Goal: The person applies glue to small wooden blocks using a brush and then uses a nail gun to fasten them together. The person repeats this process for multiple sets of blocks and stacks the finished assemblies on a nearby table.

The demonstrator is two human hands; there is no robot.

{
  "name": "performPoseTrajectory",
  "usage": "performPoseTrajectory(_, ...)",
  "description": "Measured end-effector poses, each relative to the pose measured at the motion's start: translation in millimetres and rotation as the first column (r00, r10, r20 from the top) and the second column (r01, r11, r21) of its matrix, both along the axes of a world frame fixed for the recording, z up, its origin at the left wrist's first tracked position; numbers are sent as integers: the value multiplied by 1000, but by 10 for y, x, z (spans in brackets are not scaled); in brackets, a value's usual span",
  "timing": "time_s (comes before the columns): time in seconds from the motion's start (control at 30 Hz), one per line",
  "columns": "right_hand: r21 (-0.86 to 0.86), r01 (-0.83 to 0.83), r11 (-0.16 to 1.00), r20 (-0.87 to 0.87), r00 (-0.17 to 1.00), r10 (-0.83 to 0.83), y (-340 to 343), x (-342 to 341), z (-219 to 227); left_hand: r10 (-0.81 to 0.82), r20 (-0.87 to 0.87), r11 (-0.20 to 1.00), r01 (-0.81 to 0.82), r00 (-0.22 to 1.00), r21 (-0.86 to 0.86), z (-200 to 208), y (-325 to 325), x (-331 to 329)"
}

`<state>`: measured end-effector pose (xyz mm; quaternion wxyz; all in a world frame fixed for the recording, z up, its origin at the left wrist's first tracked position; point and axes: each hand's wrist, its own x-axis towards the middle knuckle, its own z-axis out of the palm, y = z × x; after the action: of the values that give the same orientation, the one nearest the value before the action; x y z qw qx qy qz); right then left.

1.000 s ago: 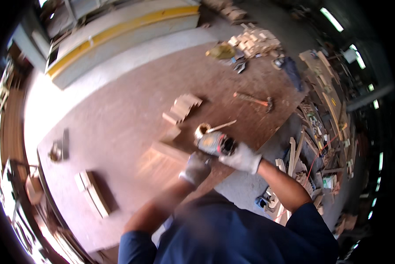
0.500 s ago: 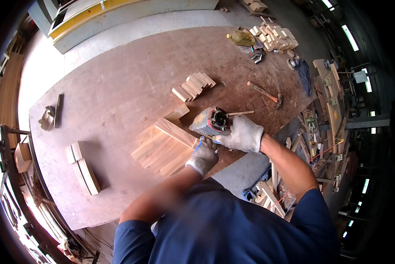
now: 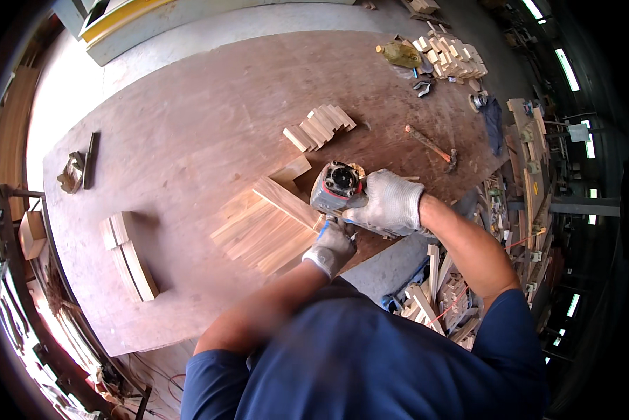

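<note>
My right hand (image 3: 390, 203), in a pale work glove, is wrapped around the grip of what looks like a grey and red nail gun (image 3: 332, 187). The tool's round black cap faces up, and its lower end is hidden. Close beside it, my gloved left hand (image 3: 334, 245) closes on the near right end of a wooden strip (image 3: 286, 201). That strip lies across the edge of a panel of side-by-side wooden boards (image 3: 264, 239). Another short wood piece (image 3: 291, 168) sticks out at the strip's far end.
On the brown tabletop (image 3: 188, 140) lie a row of small wood blocks (image 3: 320, 127), a hammer (image 3: 433, 148) and two stacked wood pieces (image 3: 129, 255). A yellowish jug (image 3: 398, 54) and a wood pile (image 3: 451, 56) stand at the far right. Offcuts (image 3: 426, 308) fill the space below the right edge.
The nail gun has tipped more upright and shifted slightly right with my right hand. My left hand stays at the strip's end. The whole view has shifted slightly.
</note>
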<state>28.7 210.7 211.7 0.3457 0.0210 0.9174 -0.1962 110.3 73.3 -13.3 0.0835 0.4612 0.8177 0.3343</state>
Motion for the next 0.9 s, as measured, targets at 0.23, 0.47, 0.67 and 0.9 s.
performPoseTrajectory(0.23, 4, -46, 999, 128, 991, 45, -24, -108, 29, 91, 210, 996, -91, 973, -9, -242, 120, 98)
performPoseTrajectory(0.47, -50, 175, 983, 363, 920, -145, -185, -244, 188, 124, 458, 973, -199, 880, 119, -159, 93, 91)
performPoseTrajectory(0.67, -67, 182, 981, 373, 916, -145, -203, -290, 217, 91, 464, 983, -154, 881, 101, -107, 72, 18)
performPoseTrajectory(0.9, -51, 216, 975, 350, 918, -185, -233, -344, 339, -77, -74, 986, 65, 994, -151, -82, 36, 14)
